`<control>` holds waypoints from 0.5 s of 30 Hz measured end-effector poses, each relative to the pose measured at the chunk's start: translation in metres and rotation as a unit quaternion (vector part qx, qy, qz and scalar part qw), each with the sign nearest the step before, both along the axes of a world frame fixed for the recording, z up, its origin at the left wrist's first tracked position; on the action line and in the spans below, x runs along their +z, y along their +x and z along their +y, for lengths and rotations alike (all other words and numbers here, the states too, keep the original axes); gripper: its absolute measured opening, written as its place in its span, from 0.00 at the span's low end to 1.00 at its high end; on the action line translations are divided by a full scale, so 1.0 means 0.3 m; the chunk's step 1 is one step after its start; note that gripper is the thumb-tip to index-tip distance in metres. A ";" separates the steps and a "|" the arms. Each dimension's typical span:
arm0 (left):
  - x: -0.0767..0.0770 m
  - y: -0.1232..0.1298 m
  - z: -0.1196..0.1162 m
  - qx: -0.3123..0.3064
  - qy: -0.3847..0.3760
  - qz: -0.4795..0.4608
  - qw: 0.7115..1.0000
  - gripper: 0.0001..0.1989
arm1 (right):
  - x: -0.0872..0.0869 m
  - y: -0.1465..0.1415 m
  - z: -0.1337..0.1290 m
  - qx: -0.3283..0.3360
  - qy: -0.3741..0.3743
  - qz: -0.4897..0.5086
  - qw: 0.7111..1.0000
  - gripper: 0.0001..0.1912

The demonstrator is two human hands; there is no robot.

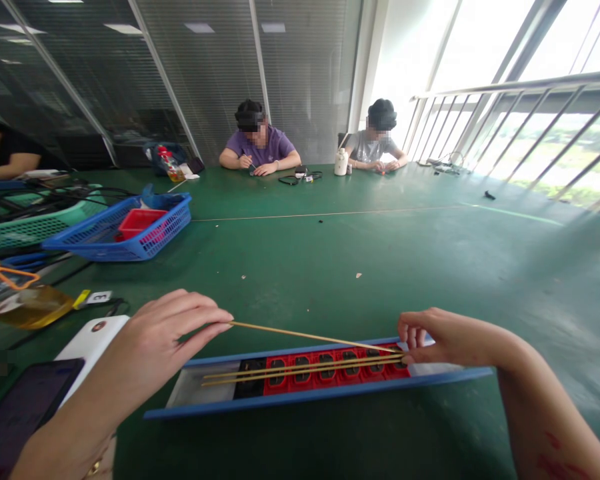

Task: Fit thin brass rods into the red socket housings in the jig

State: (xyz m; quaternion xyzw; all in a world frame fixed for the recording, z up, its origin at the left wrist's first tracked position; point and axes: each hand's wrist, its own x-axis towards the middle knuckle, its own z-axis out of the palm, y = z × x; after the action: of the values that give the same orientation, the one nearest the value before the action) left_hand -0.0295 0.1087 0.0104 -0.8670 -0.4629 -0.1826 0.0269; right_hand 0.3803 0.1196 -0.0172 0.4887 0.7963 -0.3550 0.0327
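My left hand (180, 327) pinches the left end of a thin bamboo stick (310, 335) between thumb and fingertips. The stick slants down to the right, where my right hand (425, 340) closes its fingers around the right ends of several such sticks. Two lower sticks (300, 371) fan out to the left, over a long shallow blue-edged tray (200, 390). Inside the tray lies a row of red square holders (327, 375) with black pieces in them, and a black block (250, 379) sits at the row's left end. My right fingers partly hide the stick ends.
Left of my hand are a dark-screened phone (30, 413), a white box (95, 337) and a bottle of amber liquid (30, 303). Beyond stand a blue basket (100, 250) with a red container and a green basket (45, 223). Co-workers sit across the green table (405, 253).
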 end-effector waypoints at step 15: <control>-0.049 -0.029 0.066 0.094 -0.012 0.038 0.995 0.12 | 0.024 0.000 -0.001 0.038 -0.012 0.037 0.999 0.10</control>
State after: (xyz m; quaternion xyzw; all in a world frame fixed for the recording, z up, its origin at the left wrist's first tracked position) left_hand -0.0382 0.1285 -0.0044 -0.8259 -0.5436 -0.1410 0.0510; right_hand 0.3802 0.1193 -0.0101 0.4440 0.8106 -0.3811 0.0224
